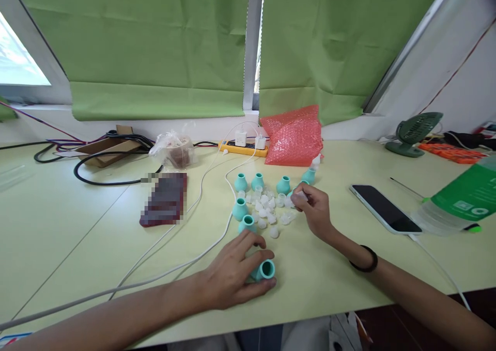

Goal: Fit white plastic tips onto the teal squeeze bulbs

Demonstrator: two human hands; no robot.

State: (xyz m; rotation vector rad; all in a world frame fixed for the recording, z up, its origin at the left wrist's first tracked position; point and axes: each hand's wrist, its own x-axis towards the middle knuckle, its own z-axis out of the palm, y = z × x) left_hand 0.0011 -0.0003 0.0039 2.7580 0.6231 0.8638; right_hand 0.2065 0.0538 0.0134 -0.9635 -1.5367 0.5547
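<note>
My left hand [240, 271] grips a small turquoise vase-shaped piece [266, 270] near the table's front edge, its round opening tilted toward me. Pinched in my right hand [314, 209] is a small translucent white cap [300, 196], partly covered by the fingers. Between and beyond my hands lies a loose pile of similar white caps [264, 206]. Several more turquoise pieces stand around the pile, among them one at the left [240, 209] and one at the back [284, 185]. At the back right, one turquoise piece [309, 175] has a white cap on top.
A white cable [209, 248] runs across the table left of the pieces. Behind are a pink bubble-wrap bag [292, 139] and a yellow power strip [232, 148]. On the right lie a phone [383, 206], a large bottle [461, 196] and a green fan [414, 131].
</note>
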